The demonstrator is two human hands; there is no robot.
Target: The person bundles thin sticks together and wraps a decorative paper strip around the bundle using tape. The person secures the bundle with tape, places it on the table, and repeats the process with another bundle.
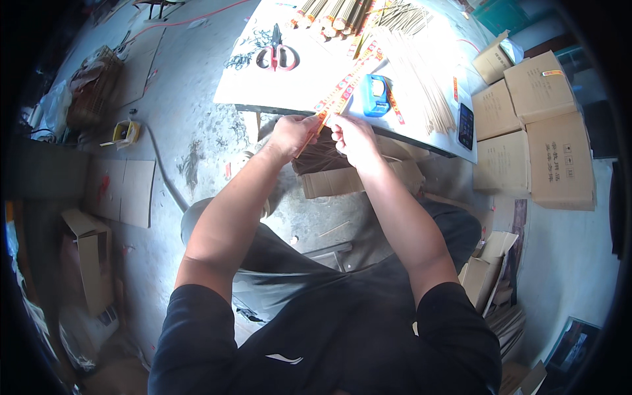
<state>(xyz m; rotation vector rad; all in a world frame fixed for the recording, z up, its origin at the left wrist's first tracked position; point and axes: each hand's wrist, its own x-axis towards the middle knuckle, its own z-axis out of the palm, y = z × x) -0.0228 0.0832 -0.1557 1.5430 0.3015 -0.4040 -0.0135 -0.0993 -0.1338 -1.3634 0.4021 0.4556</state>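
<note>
A long, slim bundle [347,84] in red-and-yellow printed wrapping slants across the front edge of the white table [227,89]. Its near end comes out below my left hand [294,137], which is closed round it. On the other side my right hand [355,139] has its fingers curled in and pinched at the bundle's edge; the exact contact is partly hidden. Close to my right hand stands a blue tape dispenser [375,96], with a printed strip [395,107] beside it. Scissors with pink-and-black handles [276,58] lie to the left.
Wrapped stick bundles [336,14] and loose thin sticks [424,85] cover the table's far and right parts. A phone [466,125] lies at the right edge. Below my hands is an open carton of sticks [329,182]. Cardboard boxes [559,155] are stacked at right; a yellow container [126,133] stands left.
</note>
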